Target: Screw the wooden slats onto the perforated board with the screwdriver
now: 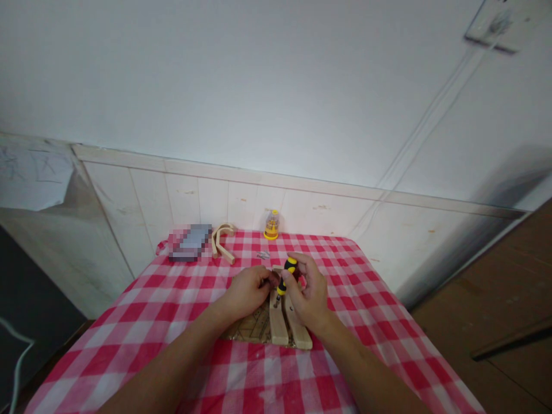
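In my right hand (314, 293) is a yellow-and-black screwdriver (282, 284), held tilted with its tip down at a light wooden piece (279, 328). My left hand (248, 292) has its fingers closed at the upper part of that same piece; the exact grip is partly hidden. Beside it lies a second wooden piece (302, 336) with a small dark hole, partly behind my right hand. Both pieces rest on a brown sheet with printed line drawings (252, 329), which my left hand and forearm partly cover.
A red-and-white checked cloth (164, 328) covers the table. Toward the back are a pixelated dark flat object (192, 242), curved wooden pieces (222, 253), small metal bits (263, 255) and a yellow-based clear container (271, 225). A white wall (259, 103) stands behind.
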The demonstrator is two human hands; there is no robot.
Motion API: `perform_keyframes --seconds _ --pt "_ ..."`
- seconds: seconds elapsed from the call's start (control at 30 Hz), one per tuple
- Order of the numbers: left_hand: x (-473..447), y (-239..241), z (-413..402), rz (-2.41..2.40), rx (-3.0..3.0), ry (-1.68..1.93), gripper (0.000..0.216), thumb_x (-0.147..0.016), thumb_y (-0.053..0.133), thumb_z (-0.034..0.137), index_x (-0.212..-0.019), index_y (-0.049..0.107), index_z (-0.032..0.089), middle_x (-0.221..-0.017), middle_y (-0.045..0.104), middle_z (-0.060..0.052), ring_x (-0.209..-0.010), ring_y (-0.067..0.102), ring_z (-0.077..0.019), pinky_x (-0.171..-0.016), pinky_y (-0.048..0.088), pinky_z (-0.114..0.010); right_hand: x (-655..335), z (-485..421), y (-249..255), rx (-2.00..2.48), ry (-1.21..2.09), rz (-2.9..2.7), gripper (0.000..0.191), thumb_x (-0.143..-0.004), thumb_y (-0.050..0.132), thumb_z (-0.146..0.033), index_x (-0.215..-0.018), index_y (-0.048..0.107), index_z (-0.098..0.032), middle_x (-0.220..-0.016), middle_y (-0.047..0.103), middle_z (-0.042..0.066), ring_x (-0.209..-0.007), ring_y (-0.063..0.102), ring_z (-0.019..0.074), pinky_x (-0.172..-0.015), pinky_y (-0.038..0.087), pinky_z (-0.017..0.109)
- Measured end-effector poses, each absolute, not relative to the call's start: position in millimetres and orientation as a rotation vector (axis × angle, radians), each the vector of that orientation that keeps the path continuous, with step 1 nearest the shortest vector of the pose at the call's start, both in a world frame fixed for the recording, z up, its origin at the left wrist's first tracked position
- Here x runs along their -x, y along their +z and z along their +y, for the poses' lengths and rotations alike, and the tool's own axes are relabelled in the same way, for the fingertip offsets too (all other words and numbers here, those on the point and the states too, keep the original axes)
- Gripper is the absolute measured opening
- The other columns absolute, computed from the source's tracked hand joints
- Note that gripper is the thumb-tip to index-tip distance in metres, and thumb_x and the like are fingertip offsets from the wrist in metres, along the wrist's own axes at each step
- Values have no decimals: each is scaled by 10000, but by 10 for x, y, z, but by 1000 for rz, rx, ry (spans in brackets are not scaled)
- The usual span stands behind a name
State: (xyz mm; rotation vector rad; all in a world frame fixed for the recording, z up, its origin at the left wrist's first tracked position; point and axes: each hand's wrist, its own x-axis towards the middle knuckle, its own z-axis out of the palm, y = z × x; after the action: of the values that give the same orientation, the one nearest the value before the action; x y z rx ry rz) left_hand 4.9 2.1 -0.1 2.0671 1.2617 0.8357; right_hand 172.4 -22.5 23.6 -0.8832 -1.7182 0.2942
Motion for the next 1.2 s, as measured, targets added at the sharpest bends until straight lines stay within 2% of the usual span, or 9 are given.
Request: perform_keyframes --seconds 0.73,0.97,1.2 --pt "-53 33 9 1255 -2055 823 240 -793 512 125 -868 732 185 -912 751 -46 -886 678 -216 -778 483 -304 -1685 -172 210 939 238 -1604 228 -852 668 -247 -1032 532 -219 -654 555 -64 -532 523 109 -504 411 221" --pt "-49 21 4 1229 -2050 867 214 -809 520 147 -857 725 182 -924 752 -52 -900 677 -222 -790 492 -307 -1718 -99 148 941 229 -1529 269 -892 634 -279 -1137 541 -220 -772 625 -15 -652 603 150 -610 495 278" --pt "-58 2 17 1229 -2051 892 205 -823 530 166 -855 730 195 -901 751 -36 -875 674 -213 -770 493 -295 -1707 -90 177 948 198 -1543 275 -900 637 -259 -1165 573 -218 -777 634 -15 -666 605 150 -637 495 282"
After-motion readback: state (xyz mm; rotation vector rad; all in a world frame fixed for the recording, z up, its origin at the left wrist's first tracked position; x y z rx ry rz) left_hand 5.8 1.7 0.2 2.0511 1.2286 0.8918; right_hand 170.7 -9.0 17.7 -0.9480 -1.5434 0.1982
